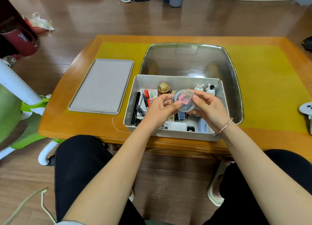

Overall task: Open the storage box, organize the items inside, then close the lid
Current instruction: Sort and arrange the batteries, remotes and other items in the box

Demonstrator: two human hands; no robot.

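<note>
The white storage box [175,80] stands open at the near edge of the table. Its grey lid [101,86] lies flat on the table to its left. Above the box, my left hand [160,109] and my right hand [208,108] together hold a small round clear container [184,99] with pink and blue clips inside, thumbs on its upper face. Inside the box, pens and a red marker [147,97] lie at the left, a gold-topped bottle [163,87] stands at the back, and two small rabbit figures [205,88] sit at the back right.
A large clear plastic bin [190,60] stands just behind the white box. The wooden table [67,123] carries a yellow mat [263,82]. A white game controller [306,108] lies at the right edge. A green and white chair [20,109] stands to the left.
</note>
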